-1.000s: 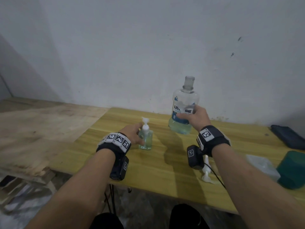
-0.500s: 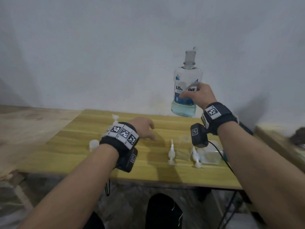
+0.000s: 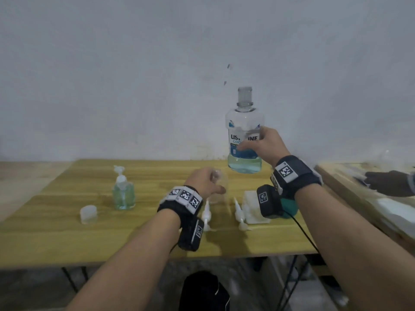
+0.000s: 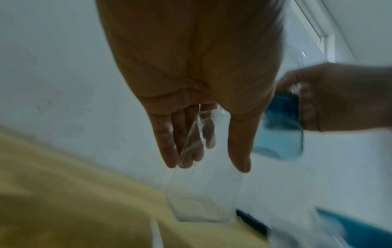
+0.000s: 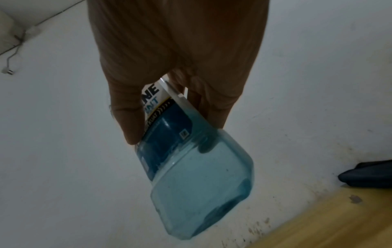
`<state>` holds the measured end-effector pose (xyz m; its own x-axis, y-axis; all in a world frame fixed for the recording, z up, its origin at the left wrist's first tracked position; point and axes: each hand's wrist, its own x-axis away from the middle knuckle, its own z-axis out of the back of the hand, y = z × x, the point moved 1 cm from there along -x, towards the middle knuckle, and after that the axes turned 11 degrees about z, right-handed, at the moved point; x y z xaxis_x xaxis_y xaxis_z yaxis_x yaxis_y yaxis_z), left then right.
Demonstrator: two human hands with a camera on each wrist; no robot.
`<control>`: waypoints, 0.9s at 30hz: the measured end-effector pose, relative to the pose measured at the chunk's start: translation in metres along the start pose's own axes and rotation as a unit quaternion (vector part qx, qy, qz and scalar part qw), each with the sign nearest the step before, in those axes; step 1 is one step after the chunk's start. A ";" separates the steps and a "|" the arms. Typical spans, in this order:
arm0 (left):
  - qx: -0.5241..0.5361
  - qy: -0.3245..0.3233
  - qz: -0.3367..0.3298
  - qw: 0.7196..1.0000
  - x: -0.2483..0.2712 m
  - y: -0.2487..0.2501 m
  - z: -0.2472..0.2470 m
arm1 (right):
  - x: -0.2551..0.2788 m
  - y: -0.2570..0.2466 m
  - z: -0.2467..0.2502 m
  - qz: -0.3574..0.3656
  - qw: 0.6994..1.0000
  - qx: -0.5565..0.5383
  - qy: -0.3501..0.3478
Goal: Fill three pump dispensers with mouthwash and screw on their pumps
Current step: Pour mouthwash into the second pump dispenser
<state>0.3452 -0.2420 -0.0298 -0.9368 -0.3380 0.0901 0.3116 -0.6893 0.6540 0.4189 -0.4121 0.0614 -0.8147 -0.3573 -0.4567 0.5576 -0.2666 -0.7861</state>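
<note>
Left hand [image 3: 205,181] now gripping one empty dispenser [image 4: 203,198]; right hand [image 3: 266,144] clasping one mouthwash bottle [image 3: 244,129]

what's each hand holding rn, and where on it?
Right hand grips the mouthwash bottle round its labelled middle, lifted off the table. Left hand has fingers and thumb either side of an empty dispenser, near its top; a firm hold cannot be told.

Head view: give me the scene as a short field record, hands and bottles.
left hand: fingers round an empty clear dispenser standing on the table
right hand: holds the mouthwash bottle upright above the table, cap off
mouthwash level: low, near the bottom
filled dispenser: far left, pump on
loose pumps: lying near the front edge
small cap: left of the filled dispenser
</note>
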 end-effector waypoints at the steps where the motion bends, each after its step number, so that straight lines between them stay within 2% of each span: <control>1: -0.003 0.018 0.004 1.000 0.000 -0.002 0.014 | -0.002 -0.001 -0.004 0.005 1.000 -0.001 -0.006; 5: -0.049 0.059 0.071 0.995 -0.003 -0.035 0.062 | -0.014 -0.006 -0.027 0.038 0.998 0.018 -0.054; 9: -0.017 0.070 0.127 0.989 0.001 -0.077 0.075 | -0.026 -0.002 -0.061 0.058 0.988 0.090 -0.107; 12: 0.000 0.079 0.128 0.989 0.000 -0.094 0.073 | -0.032 0.002 -0.083 0.072 0.971 0.162 -0.161; 20: 0.039 0.052 0.123 0.990 -0.009 -0.118 0.064 | -0.035 0.019 -0.104 0.077 0.899 0.332 -0.274; 27: 0.014 0.036 0.100 0.994 -0.008 -0.120 0.065 | -0.034 0.027 -0.108 0.073 0.851 0.419 -0.309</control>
<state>0.3047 -0.1154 -0.0603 -0.8421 -0.5128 0.1669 0.4852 -0.5854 0.6495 0.4446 -0.3101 0.0104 -0.6325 -0.7744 -0.0150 0.7740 -0.6313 -0.0488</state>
